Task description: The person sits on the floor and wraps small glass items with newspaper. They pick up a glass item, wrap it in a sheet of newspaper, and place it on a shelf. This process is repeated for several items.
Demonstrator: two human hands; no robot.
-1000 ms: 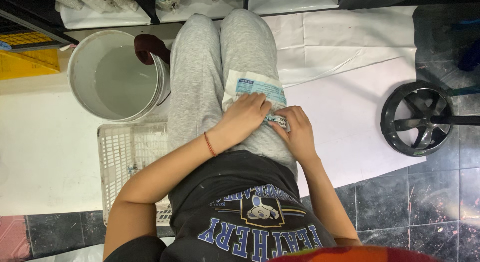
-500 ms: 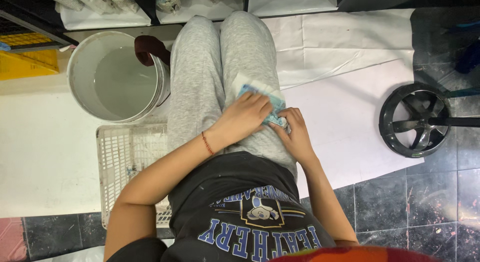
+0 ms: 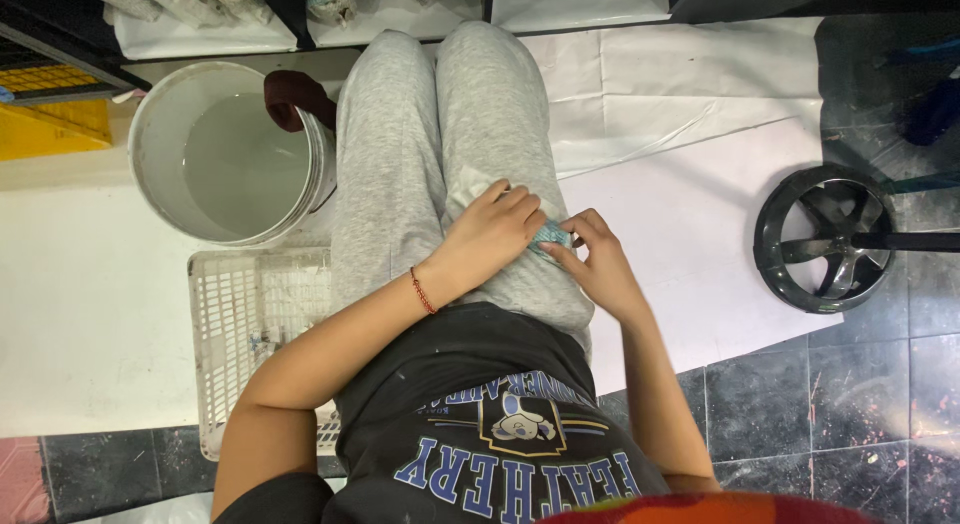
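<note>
I sit with grey sweatpants legs stretched out ahead. A small white and blue plastic packet lies folded on my right thigh. My left hand lies flat over it and hides most of it; only a white corner and a blue edge show. My right hand pinches the packet's blue edge between thumb and fingertips. A red thread bracelet circles my left wrist.
A white bucket of cloudy water stands at the left of my legs, a dark cloth over its rim. A white mesh basket lies below it. White sheets cover the floor; a black wheel-shaped stand sits right.
The packet lay spread out along my thigh; it has been folded down smaller under my left hand. My right hand shifted slightly up to pinch its edge.
</note>
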